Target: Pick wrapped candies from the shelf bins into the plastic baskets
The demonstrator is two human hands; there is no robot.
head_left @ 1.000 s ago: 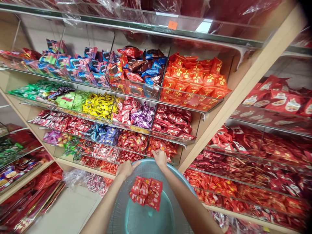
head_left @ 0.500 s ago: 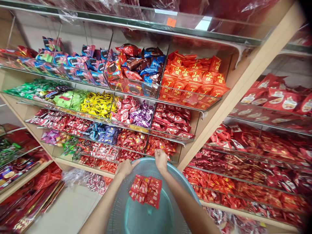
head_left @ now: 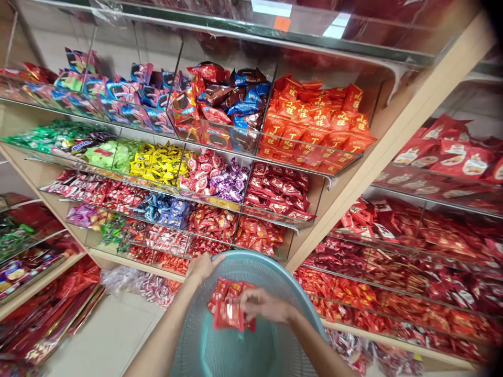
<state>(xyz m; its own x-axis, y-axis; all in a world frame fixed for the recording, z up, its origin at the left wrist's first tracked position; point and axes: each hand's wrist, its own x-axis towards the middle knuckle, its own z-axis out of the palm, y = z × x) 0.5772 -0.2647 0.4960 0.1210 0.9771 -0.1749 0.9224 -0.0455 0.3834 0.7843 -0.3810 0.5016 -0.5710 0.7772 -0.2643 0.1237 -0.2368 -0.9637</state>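
A teal plastic basket [head_left: 301, 288] with perforated walls is in front of me, close to the lowest shelves. My left hand [head_left: 201, 268] grips its rim at the far left. Inside the basket is my right hand [head_left: 267, 305], its fingers pinched on a small red packet [head_left: 229, 316], slightly blurred by motion. Other red patterned packets [head_left: 220, 287] lie in the basket just behind it, partly covered by the hand. Beyond the rim, similar red packets [head_left: 260, 235] fill a shelf bin.
Wooden shelving with clear front panels carries yellow sweets [head_left: 159, 163], purple sweets [head_left: 231, 180] and orange-red packets [head_left: 314, 125]. A slanting wooden post [head_left: 373, 173] separates the right-hand shelves. Clear plastic bags [head_left: 121, 280] lie on the floor at left.
My right hand has moved from the far rim by the shelf bin down into the basket, where a red packet shows in its fingers. My left hand stays on the rim.
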